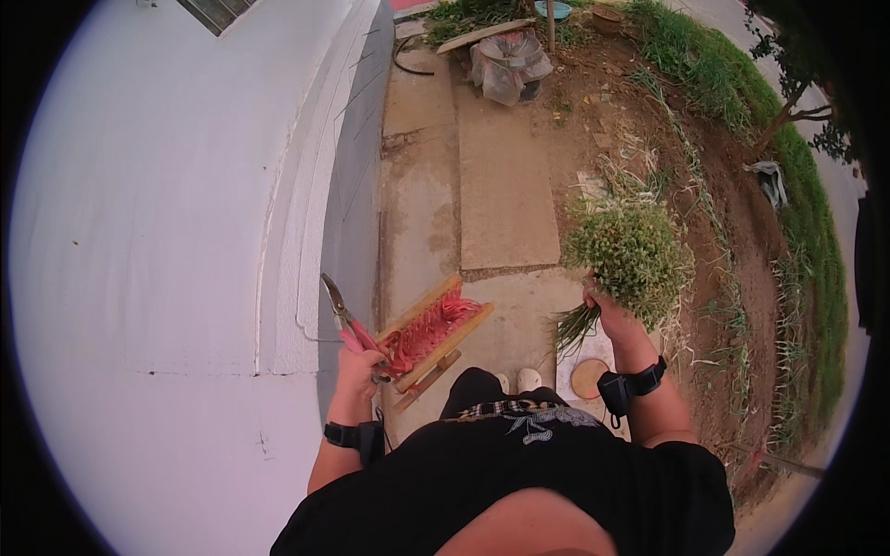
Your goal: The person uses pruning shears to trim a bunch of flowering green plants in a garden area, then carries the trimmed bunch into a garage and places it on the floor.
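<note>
My left hand (357,368) is closed round the pink-red handles of pruning shears (345,316), whose blades point up and away toward the wall. Against the same hand, tilted, is a small wooden folding stool (436,329) with a red woven seat; the fingers at its near corner are partly hidden, and it appears to be carried along. On the other side my right hand (614,313) grips a thick bunch of green-white flower heads (630,255) by its stalks (577,328). The heads fan out beyond the hand, and the stalk ends stick out to its left.
A white wall (185,232) runs along the left. Concrete slabs (505,185) lead ahead to a bucket lined with clear plastic (510,67). To the right lies a soil bed (714,278) with rows of green plants. A round wooden disc (591,379) lies near my feet.
</note>
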The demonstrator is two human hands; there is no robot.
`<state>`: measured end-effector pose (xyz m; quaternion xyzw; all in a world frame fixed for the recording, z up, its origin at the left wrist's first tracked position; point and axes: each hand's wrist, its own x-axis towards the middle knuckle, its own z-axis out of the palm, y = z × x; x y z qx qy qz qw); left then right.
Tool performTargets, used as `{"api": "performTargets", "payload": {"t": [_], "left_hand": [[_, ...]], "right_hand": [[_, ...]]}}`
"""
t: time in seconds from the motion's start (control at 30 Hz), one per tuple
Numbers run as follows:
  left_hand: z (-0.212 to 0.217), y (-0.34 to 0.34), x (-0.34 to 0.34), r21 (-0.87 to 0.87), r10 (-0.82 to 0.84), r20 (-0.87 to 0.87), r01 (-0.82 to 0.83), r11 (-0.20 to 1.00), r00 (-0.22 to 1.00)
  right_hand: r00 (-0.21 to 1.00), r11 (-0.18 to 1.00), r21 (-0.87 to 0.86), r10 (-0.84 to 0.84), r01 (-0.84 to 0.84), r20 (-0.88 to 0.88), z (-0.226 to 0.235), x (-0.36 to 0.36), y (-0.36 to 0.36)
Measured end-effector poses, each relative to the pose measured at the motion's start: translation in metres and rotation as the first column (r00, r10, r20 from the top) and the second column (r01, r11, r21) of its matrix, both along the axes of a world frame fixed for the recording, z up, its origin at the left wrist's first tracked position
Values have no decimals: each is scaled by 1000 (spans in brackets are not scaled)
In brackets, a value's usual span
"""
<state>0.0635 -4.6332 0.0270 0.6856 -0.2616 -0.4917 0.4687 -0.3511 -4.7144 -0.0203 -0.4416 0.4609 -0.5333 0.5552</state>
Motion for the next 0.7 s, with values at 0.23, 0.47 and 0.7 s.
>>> {"api": "performTargets", "payload": {"t": [0.23, 0.47, 0.7], "left_hand": [[-26, -147, -20, -44, -47, 38, 49, 998, 998], [-48, -306, -39, 14, -64, -206, 68, 998, 977], [-29, -434, -64, 31, 59, -193, -53, 998, 979]], "right_hand": [[825, 953, -302, -183, 15, -535, -20, -15, -132], [832, 977, -204, -158, 56, -531, -4, -29, -273], [887, 995, 18, -77, 96, -455, -11, -42, -410]]}}
